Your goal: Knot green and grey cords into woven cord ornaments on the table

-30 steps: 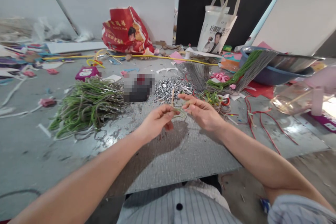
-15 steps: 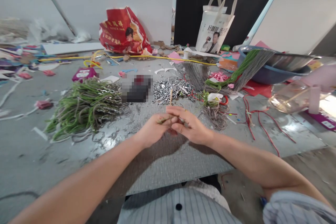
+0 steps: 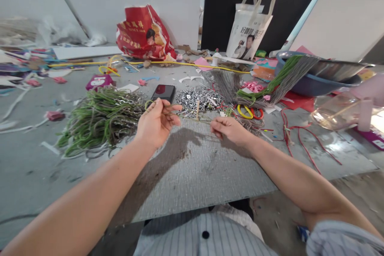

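A thin green-grey cord (image 3: 204, 121) runs nearly level between my hands, pulled out above the table. My left hand (image 3: 156, 122) is closed on one part of it, its thumb and index finger pinched, and a small green loop shows beside the fingers. The other end is pinched in my right hand (image 3: 228, 129). Between them a short thin wooden stick (image 3: 197, 110) stands upright, close behind the cord; whether they touch I cannot tell. Past my hands lies a heap of small silvery metal pieces (image 3: 195, 99). Left of my left hand is a pile of green and grey cords (image 3: 102, 122).
A black phone (image 3: 164, 93) lies behind my left hand. Yellow and red rings (image 3: 245, 117) are beyond my right hand, near red cords (image 3: 295, 128). Farther back stand a blue basin (image 3: 318, 87) with cords over its rim, a red bag (image 3: 144, 34) and a white tote bag (image 3: 247, 32).
My hands were together at the middle; now they are apart, left hand farther left and right hand farther right, with the cord drawn out between them. The view has shifted slightly.
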